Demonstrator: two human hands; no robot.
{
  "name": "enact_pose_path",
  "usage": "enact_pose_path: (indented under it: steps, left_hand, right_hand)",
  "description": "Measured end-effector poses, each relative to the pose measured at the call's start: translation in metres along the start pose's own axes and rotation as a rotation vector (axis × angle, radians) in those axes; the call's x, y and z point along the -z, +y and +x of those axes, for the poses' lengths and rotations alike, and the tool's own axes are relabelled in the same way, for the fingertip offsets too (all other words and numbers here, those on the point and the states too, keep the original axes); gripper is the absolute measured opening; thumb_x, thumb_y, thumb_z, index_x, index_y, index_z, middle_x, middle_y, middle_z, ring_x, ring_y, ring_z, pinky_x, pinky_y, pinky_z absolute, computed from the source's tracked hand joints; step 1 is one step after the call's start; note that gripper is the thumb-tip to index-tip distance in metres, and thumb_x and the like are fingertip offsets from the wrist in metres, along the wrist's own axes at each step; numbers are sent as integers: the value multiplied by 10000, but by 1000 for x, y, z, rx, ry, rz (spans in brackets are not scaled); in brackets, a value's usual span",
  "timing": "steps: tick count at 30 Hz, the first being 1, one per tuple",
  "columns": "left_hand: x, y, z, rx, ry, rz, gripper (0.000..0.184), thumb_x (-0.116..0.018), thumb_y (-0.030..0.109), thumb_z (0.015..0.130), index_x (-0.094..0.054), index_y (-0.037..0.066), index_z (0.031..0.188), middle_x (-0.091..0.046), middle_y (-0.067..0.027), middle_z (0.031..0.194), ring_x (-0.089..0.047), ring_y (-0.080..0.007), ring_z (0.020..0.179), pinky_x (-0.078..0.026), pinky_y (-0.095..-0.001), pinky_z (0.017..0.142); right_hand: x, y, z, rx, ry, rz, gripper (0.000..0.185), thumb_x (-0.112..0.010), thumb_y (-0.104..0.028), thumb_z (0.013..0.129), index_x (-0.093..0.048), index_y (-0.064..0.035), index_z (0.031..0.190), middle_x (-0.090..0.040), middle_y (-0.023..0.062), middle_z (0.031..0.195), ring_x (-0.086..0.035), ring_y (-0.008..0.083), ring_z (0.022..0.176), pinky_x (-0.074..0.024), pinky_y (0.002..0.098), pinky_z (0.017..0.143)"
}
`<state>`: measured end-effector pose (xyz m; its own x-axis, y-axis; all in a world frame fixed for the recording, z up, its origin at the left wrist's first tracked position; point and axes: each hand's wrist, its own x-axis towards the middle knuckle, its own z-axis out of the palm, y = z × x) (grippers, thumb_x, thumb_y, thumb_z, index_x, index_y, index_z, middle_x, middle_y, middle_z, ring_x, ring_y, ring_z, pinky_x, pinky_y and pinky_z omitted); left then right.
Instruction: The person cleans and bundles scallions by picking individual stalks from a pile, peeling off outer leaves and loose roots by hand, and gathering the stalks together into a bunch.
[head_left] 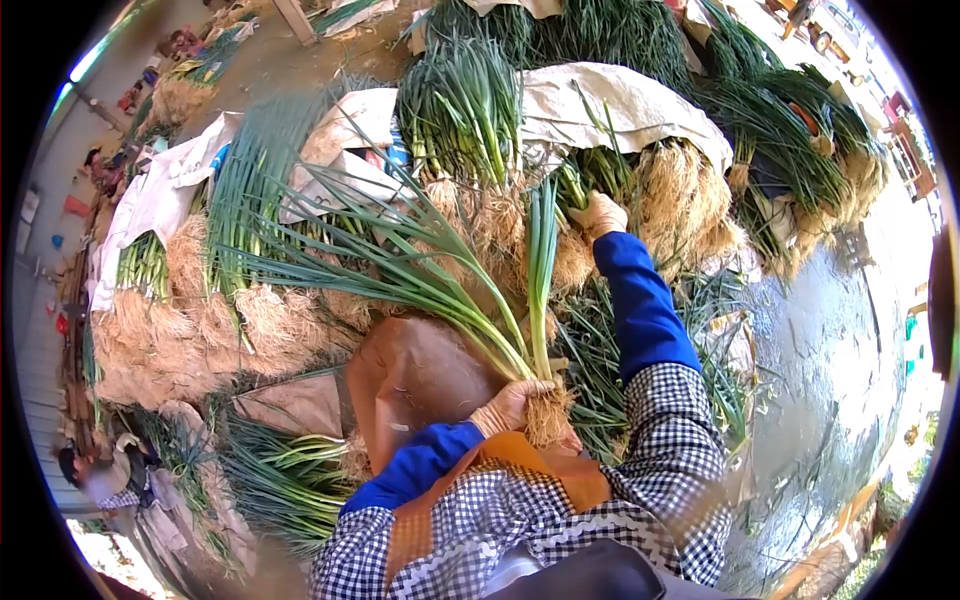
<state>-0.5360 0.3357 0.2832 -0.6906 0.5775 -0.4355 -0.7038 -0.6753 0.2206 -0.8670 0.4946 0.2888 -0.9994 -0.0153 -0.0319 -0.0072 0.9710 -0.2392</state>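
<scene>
In the head view, the left hand (510, 405) was closed around the base of a loose bunch of long green onions (540, 280), just above their pale roots (548, 418). This bunch was in front of the person's checked clothing (480, 520), its leaves fanned out toward the left while a few stood nearly upright. The right hand (600, 215) was stretched forward, its fingers bent against the green stalks (572, 188) at the near edge of the rear row; whether they were pinching any cannot be told. Just right of that hand hung a thick mass of tan roots (685, 195), with a pale sack (620, 95) over the leaves behind it. Beside the left forearm was a brown sheet (420, 370), and nearer the floor's lower left lay another onion pile (285, 480). Wet floor (810, 400) stretched along the right side. A person (115, 475) was at the far left, well apart.
</scene>
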Motion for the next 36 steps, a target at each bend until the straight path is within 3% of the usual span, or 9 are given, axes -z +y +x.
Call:
enact_pose_path:
  steps: [5,11,13,17,22,25,27,31,36]
  left_hand:
    - [22,-11,12,-105,219,34,343,-507,20,837,-512,27,1180,-594,-78,988,-588,-175,890,-494,-311,800]
    - [13,-18,22,-119,108,-104,371,-493,99,864,-470,20,1225,-589,-109,1058,-579,-196,952,-503,-364,813]
    - [33,-27,31,-111,217,-119,255,-519,102,856,-546,-10,1084,-593,-47,850,-578,-166,772,-503,-312,731]
    - [35,-28,35,-140,131,-149,256,-494,83,857,-545,-19,1087,-600,-65,872,-587,-169,774,-504,-289,718]
    - [6,-12,28,-137,103,-2,318,-501,97,840,-516,-48,1122,-610,-102,901,-600,-180,786,-510,-308,728]
    - [21,-14,32,-140,72,-87,345,-485,76,835,-494,-71,1147,-611,-118,905,-604,-180,770,-516,-292,724]
    - [2,-12,27,-121,114,-106,354,-479,72,828,-487,-78,1149,-614,-155,924,-612,-224,783,-522,-328,744]
    - [35,-16,31,-130,98,-171,320,-493,110,861,-496,-63,1130,-625,-170,923,-621,-274,819,-521,-384,752]
    - [25,-15,20,-142,217,-121,284,-523,115,844,-546,-68,1061,-631,-162,897,-624,-251,796,-523,-362,740]
  right_hand:
    - [29,-13,-63,89,-64,-41,232,-528,-300,823,-621,-92,864,-643,104,844,-632,260,755,-499,368,676]
    - [8,-4,-251,188,-148,334,308,-594,-338,792,-509,-67,674,-590,141,664,-598,323,637,-479,391,573]
    - [-17,0,-278,245,-63,381,324,-598,-354,806,-513,-65,687,-569,149,639,-575,345,615,-459,406,554]
    - [-14,1,-293,397,99,291,251,-559,-279,826,-518,-80,679,-570,118,620,-581,300,586,-460,388,518]
    - [-18,39,-298,689,-159,267,279,-522,-237,811,-569,-38,1001,-611,96,651,-604,277,580,-486,383,525]
    - [17,45,-252,114,-997,929,384,-493,-366,886,-561,-37,1071,-641,85,839,-622,224,819,-500,326,698]
    - [-11,29,-222,-88,-701,1379,392,-478,-382,907,-567,-37,1072,-616,47,849,-591,164,850,-487,306,738]
    - [-79,-21,-208,-66,-448,1670,264,-517,-318,905,-596,-68,931,-548,-19,666,-476,84,516,-396,219,481]
    - [-58,8,-248,-383,-64,1462,378,-511,-371,899,-563,-71,675,-504,-12,559,-407,65,465,-322,213,450]
